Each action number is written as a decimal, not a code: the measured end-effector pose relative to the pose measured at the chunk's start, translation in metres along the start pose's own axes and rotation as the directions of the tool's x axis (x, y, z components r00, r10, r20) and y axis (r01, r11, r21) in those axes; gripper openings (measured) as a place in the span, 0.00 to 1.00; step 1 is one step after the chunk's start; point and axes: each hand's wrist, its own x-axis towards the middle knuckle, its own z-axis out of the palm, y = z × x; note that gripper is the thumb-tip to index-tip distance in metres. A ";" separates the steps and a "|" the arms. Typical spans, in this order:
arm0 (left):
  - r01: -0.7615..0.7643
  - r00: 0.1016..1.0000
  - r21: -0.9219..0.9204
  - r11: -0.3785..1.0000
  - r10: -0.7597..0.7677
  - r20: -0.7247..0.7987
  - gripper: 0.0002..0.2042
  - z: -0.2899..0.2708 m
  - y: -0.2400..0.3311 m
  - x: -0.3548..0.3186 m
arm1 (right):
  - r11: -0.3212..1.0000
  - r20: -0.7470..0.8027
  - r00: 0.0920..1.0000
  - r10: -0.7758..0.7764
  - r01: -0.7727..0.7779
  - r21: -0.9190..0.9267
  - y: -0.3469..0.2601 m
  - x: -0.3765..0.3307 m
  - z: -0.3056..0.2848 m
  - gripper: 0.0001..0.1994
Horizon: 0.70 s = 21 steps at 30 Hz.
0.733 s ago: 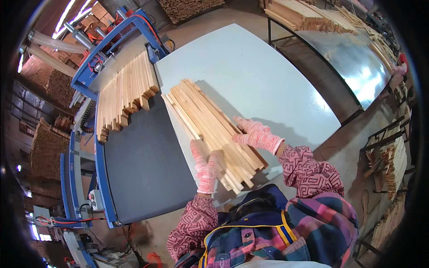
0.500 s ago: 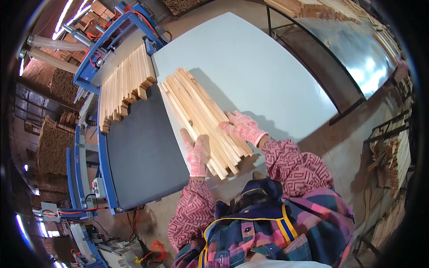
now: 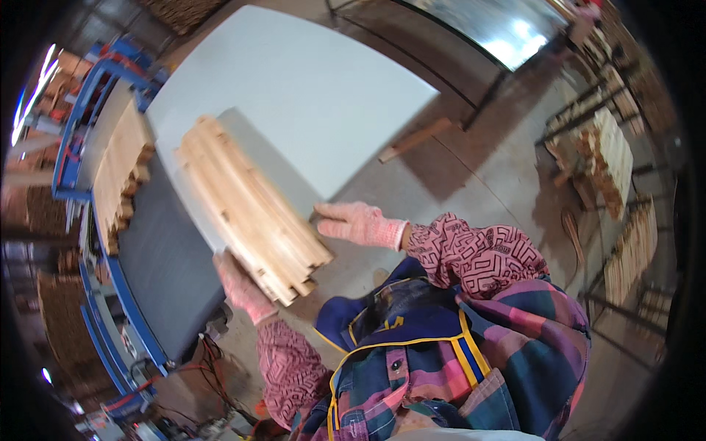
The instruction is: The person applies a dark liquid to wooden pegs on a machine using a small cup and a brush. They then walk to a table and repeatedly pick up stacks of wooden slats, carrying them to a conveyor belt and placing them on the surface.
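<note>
At the near edge of the pale worktop [image 3: 309, 95], a bundle of wooden slats [image 3: 250, 209] is being carried slanted, its far end over the surface. The left hand [image 3: 239, 288] is cupping the near end from below, its grip closed on the slats; the right hand [image 3: 357, 223] is pressing flat against the side, fingers extended, squaring the stack. More slats [image 3: 121, 173] are lying on the dark conveyor belt [image 3: 165, 272] alongside.

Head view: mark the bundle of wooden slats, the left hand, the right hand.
bundle of wooden slats [image 3: 246, 209], head view, middle of top face.
left hand [image 3: 239, 288], head view, back of glove.
right hand [image 3: 357, 223], head view, back of glove.
</note>
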 end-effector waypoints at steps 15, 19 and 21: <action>-0.188 0.562 0.954 0.233 -0.771 0.299 0.25 0.250 -0.254 -0.152 | 0.763 -0.196 0.751 0.630 -0.646 -0.023 0.252 -0.228 -0.304 0.28; -0.212 0.552 0.929 0.303 -0.748 0.370 0.29 0.423 -0.250 -0.096 | 0.685 -0.240 0.654 0.717 -0.724 0.075 0.309 -0.213 -0.388 0.30; -0.169 0.541 0.916 0.363 -0.743 0.394 0.29 0.475 -0.280 -0.062 | 0.691 -0.337 0.618 0.711 -0.703 0.170 0.348 -0.198 -0.411 0.30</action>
